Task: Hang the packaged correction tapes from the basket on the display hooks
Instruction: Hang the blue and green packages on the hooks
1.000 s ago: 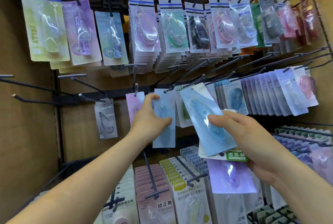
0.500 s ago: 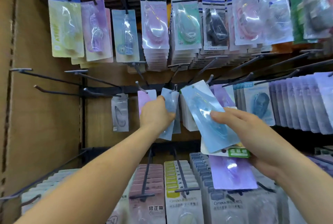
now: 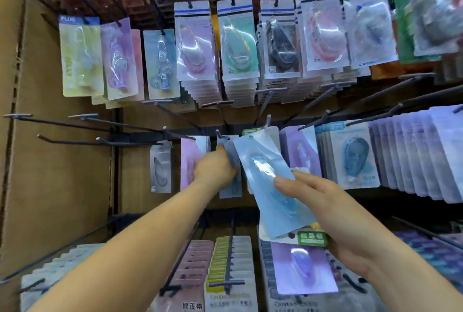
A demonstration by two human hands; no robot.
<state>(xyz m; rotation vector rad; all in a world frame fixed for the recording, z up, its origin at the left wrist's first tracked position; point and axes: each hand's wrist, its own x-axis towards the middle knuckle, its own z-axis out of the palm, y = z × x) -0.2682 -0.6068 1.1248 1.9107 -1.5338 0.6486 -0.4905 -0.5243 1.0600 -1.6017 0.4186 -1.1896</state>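
My left hand [image 3: 215,168] grips a blue packaged correction tape [image 3: 231,155] that hangs on a black display hook [image 3: 220,135] in the middle row. My right hand [image 3: 333,214] holds a fanned stack of packs: a light blue pack [image 3: 270,181] on top, tilted with its hole end up near the hooks, a green-labelled pack [image 3: 313,237] under it and a purple pack [image 3: 303,269] at the bottom. A pink pack [image 3: 188,161] hangs just left of my left hand. The basket is out of view.
Bare black hooks [image 3: 75,121] stick out at the left, in front of a brown cardboard wall [image 3: 37,173]. A grey pack [image 3: 161,167] hangs alone there. Full rows of packs hang above [image 3: 238,43] and at the right [image 3: 413,156]. More packs fill the lower hooks [image 3: 225,269].
The view has moved closer to the rack. My left hand has pushed the blue pack further back along its hook. My right hand has kept its stack of packs.
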